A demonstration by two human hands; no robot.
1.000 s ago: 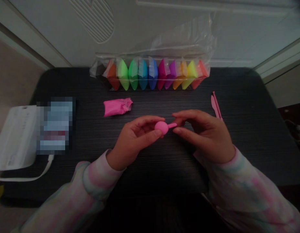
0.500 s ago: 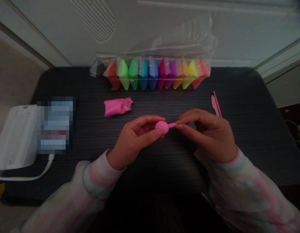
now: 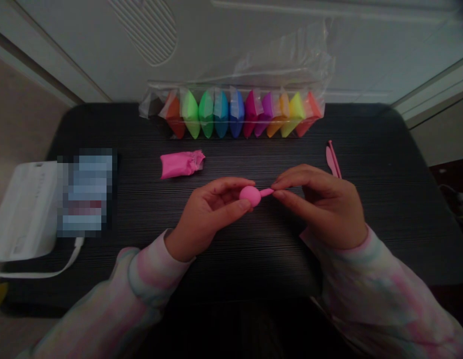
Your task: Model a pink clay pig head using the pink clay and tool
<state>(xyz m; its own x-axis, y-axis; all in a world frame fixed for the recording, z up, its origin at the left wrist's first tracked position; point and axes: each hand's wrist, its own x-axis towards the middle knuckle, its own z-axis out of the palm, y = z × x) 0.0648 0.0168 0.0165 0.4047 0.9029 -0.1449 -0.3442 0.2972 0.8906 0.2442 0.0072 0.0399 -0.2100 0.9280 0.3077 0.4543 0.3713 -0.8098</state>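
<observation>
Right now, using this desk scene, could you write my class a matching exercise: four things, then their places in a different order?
1. Pink ball
2. Crumpled pink packet
3. Pink knife-shaped tool
4. Multicoloured packets

A. Lying beyond the right hand
B. Lined up inside clear plastic
C. Held in the left hand
D. Lying beyond the left hand

Pairs: 1-C, 2-D, 3-A, 4-B

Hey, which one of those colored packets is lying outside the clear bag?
The pink packet, lying flat on the dark table with one end crumpled; the other colored packets are lined up inside the clear bag.
</observation>
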